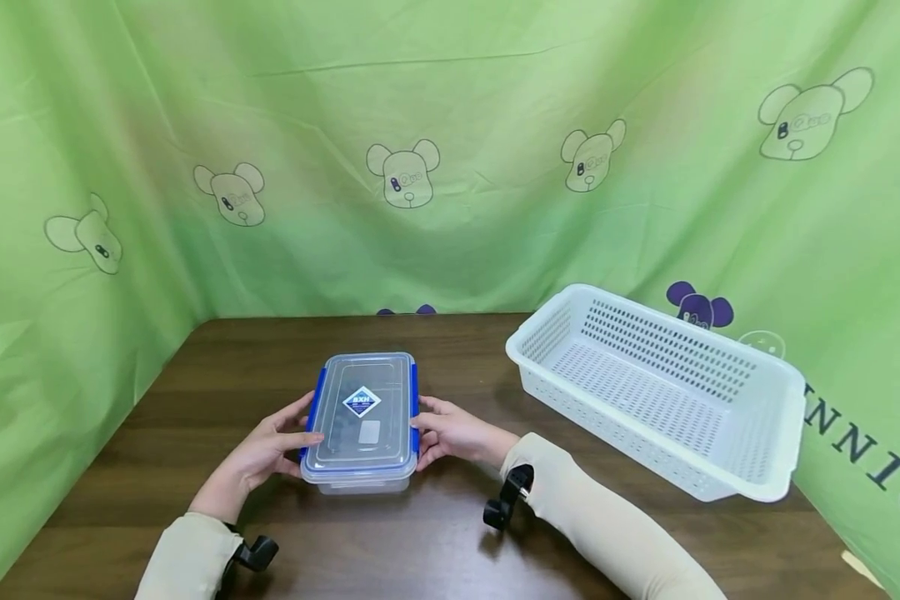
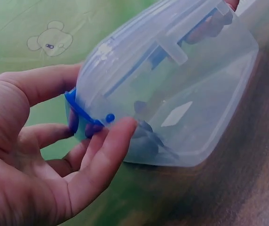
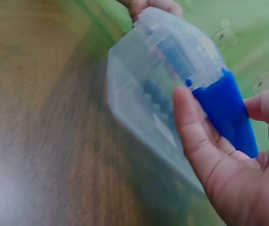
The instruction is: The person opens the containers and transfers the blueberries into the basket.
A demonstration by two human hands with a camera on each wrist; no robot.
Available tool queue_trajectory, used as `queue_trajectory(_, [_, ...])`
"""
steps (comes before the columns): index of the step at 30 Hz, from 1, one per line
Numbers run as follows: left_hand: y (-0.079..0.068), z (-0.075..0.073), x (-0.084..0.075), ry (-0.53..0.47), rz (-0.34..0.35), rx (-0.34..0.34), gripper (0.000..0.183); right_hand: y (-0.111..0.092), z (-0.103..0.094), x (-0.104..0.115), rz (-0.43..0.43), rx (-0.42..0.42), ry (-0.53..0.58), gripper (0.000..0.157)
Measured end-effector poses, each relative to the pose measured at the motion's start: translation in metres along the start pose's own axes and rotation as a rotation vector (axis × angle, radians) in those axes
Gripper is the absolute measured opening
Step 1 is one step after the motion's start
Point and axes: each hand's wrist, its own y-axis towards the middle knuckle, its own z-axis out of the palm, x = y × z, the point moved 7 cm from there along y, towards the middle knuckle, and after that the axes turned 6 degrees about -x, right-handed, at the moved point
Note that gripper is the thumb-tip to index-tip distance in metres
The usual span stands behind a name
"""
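Observation:
A clear plastic food storage box (image 1: 362,454) with a lid and blue side latches (image 1: 414,392) sits on the brown table, left of centre. On the lid is a blue and white diamond label (image 1: 362,402). My left hand (image 1: 273,442) grips the box's left side, its thumb over the lid's edge. Gripping the right side is my right hand (image 1: 446,433), with the thumb at the latch. The left wrist view shows fingers (image 2: 104,157) along the translucent wall (image 2: 219,108). In the right wrist view a blue latch (image 3: 228,113) lies between thumb and fingers. Bluish shapes show through the wall; I cannot tell what they are.
A white perforated plastic basket (image 1: 615,425) stands to the right on the wooden table (image 1: 450,542), angled toward the front. A green curtain (image 1: 480,250) printed with mouse heads hangs behind and at both sides of the table.

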Motion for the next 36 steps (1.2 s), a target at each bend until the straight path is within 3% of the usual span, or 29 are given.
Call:
queue_trajectory(8, [0.004,0.001,-0.002,0.106,-0.019,-0.081,0.093,0.003,0.006,0.003,0.049,-0.091,-0.128,0.060])
queue_trajectory(14, [0.003,0.002,-0.004,0.168,-0.022,-0.100,0.095,0.005,0.015,0.010,0.038,-0.156,-0.318,0.030])
queue_trajectory(18, [0.003,0.003,-0.004,0.169,-0.031,-0.101,0.095,0.003,0.016,0.011,0.057,-0.188,-0.375,0.022])
queue_trajectory(22, [0.002,0.002,-0.004,0.174,-0.029,-0.101,0.096,0.003,0.011,0.005,0.101,-0.183,-0.281,0.025])
queue_trajectory(28, [0.001,0.002,-0.006,0.191,-0.019,-0.089,0.095,-0.003,0.002,-0.002,0.154,-0.091,-0.047,0.043])
queue_trajectory(36, [0.001,0.002,-0.006,0.197,-0.021,-0.071,0.095,-0.009,-0.009,-0.011,0.202,0.044,0.053,0.040])
